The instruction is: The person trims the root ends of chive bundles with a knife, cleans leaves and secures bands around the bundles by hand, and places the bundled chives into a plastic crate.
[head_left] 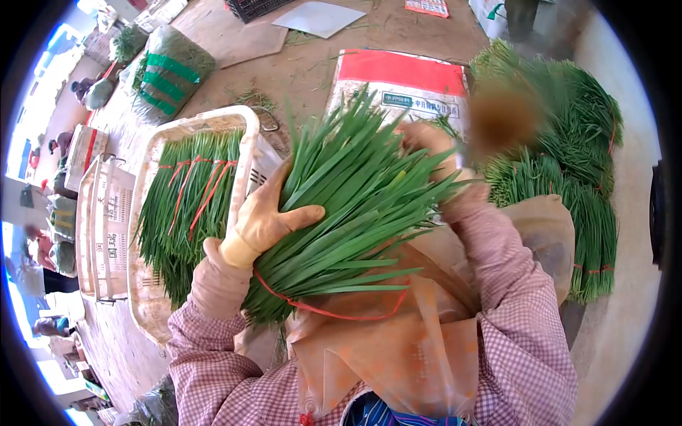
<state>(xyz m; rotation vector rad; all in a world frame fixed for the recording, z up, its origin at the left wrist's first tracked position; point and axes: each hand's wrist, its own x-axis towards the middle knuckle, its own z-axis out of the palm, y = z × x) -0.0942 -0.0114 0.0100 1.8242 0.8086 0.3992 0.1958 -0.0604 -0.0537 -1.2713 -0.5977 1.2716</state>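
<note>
Bundle of green blades (355,199): held over the brown apron (383,355), just beside the right rim of the white crate (251,135). Clamped at the left flank by the left hand (263,220), thumb across the front; reached on the far side by the right hand (430,142), too hidden behind leaves to tell how closed. Seemed to call for firm, even pressure, without creasing blades, and for keeping the slack red band (348,312) unsnagged. Pointed tips mostly far and right, long axis slanting from near left.

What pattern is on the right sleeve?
The right sleeve has a pink-and-white check, best seen in the head view.
</note>
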